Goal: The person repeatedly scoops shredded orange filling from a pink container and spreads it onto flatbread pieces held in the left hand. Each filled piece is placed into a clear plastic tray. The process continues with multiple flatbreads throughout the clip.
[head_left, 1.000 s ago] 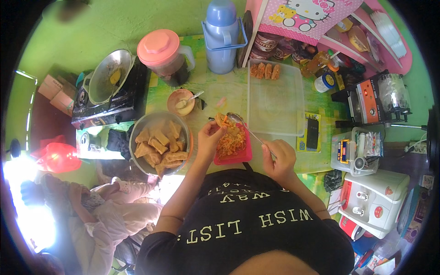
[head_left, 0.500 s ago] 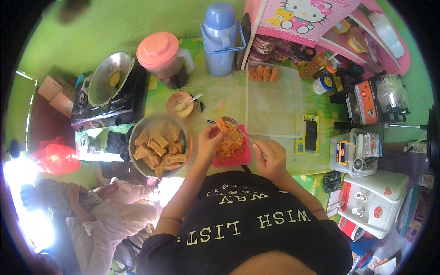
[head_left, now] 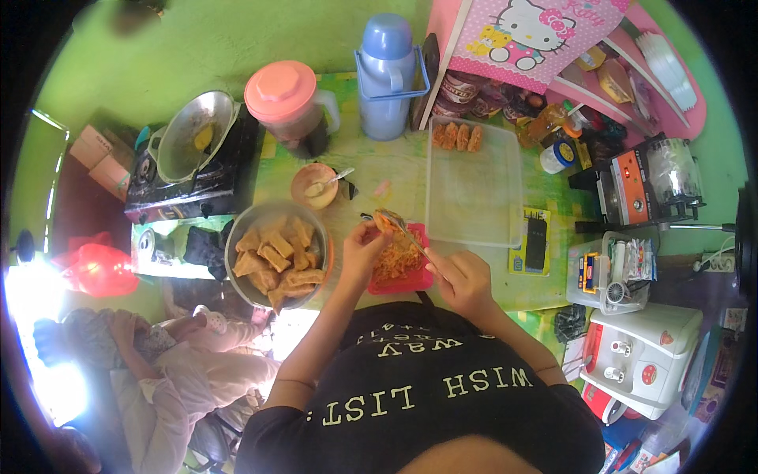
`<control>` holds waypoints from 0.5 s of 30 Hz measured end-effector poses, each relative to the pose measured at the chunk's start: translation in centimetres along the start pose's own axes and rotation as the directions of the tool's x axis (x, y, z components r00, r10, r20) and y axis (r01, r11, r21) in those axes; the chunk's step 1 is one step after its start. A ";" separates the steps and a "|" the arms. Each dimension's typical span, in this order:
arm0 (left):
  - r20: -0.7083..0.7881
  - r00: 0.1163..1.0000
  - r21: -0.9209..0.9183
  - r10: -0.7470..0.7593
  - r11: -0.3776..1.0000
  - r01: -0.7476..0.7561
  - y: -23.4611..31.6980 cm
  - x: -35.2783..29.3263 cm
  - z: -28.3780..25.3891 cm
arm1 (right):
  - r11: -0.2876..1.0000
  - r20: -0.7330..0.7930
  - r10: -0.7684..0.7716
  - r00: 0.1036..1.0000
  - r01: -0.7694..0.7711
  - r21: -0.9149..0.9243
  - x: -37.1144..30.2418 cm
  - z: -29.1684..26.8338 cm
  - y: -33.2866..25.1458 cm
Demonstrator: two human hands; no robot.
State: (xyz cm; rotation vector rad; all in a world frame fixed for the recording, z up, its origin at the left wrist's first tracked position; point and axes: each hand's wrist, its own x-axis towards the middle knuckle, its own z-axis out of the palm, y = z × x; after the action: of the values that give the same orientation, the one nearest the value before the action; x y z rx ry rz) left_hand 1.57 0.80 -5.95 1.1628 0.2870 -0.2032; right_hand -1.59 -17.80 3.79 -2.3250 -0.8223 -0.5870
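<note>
Over the pink tray point(head_left: 429, 278), my left hand point(head_left: 364, 246) pinches a small orange-brown piece of fried tofu point(head_left: 380, 219). My right hand point(head_left: 463, 278) is closed round the handle of a metal spoon point(head_left: 414, 238). The spoon's bowl end rests against the tofu piece, where orange shreds show. More shredded vegetable filling point(head_left: 396, 262) lies in the tray below both hands. To the left, a metal bowl point(head_left: 237, 290) holds several golden-brown fried tofu pieces point(head_left: 274, 257).
A clear plastic container point(head_left: 474, 205) holds several filled pieces point(head_left: 456, 136) at its far end. A small bowl point(head_left: 303, 175) with a spoon and pale paste, a pink-lidded jug point(head_left: 286, 110) and a blue flask point(head_left: 388, 87) stand behind. A wok point(head_left: 178, 150) sits on the left stove. Another person point(head_left: 189, 379) sits lower left.
My right hand has shifted slightly left, and the spoon stands at a steeper angle against the tofu piece. My left hand keeps its pinch. The whole view has moved a little.
</note>
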 end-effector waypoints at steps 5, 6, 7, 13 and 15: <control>-0.026 1.000 -0.047 -0.003 0.999 0.002 -0.1 0.0 -0.3 | 1.000 0.055 -0.022 0.998 0.023 -0.014 -0.4 -0.6 -0.1; -0.024 1.000 -0.054 -0.006 0.999 0.005 0.0 0.0 -0.3 | 1.000 0.030 -0.016 0.999 0.016 -0.001 -0.6 -0.4 0.1; -0.026 1.000 -0.062 -0.010 0.998 0.008 -0.1 -0.1 -0.3 | 1.000 0.008 -0.010 1.000 0.010 0.013 -0.8 -0.4 0.2; 0.012 1.000 -0.017 0.026 1.000 -0.026 -0.2 -0.3 -0.3 | 0.918 -0.069 0.329 0.942 -0.303 0.255 -0.6 -0.7 -0.1; -0.005 0.999 0.016 0.039 0.999 -0.039 -0.2 -0.5 -0.1 | 0.880 -0.039 0.398 0.916 -0.370 0.298 -0.8 -0.5 -0.3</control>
State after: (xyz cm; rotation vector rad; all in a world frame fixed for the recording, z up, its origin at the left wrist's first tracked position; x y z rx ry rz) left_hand 1.03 0.77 -6.01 1.1836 0.2675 -0.1680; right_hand -2.43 -18.27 3.86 -2.0916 -0.3497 -0.3761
